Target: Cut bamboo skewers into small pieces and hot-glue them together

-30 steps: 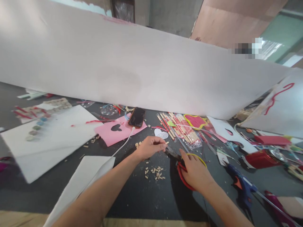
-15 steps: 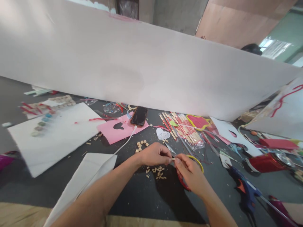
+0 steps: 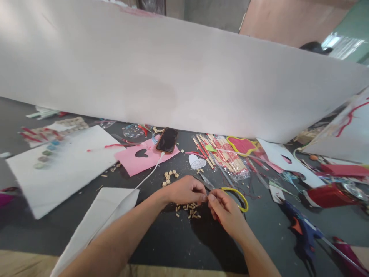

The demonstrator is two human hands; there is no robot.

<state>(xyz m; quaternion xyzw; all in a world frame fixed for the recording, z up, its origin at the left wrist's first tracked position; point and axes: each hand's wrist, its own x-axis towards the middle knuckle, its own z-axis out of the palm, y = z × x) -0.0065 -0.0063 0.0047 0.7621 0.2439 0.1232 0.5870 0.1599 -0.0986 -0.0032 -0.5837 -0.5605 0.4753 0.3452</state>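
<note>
Over the dark table, my left hand (image 3: 187, 190) and my right hand (image 3: 226, 209) meet fingertip to fingertip, both closed in a pinch. A short pale piece of wooden stick showed between them a moment earlier; the fingers now mostly hide it. Below my left hand lie several loose cut stick pieces (image 3: 191, 211). Small clusters of glued stick pieces (image 3: 170, 177) sit just beyond my left wrist. Scissors (image 3: 245, 202) with yellow and red handles lie behind and under my right hand, their blades pointing away; the hand hides part of them.
A phone (image 3: 167, 140) with a white cable rests on pink paper (image 3: 132, 163). Bagged wooden sticks (image 3: 230, 161) lie further back. To the right are a blue glue gun (image 3: 302, 231) and a red can (image 3: 331, 195). White boards (image 3: 72, 165) cover the left; a white panel (image 3: 173, 77) stands behind.
My hands have drawn slightly closer together, and the stick piece between them is now hardly visible. More of the scissors' yellow handle shows. The view has shifted a little.
</note>
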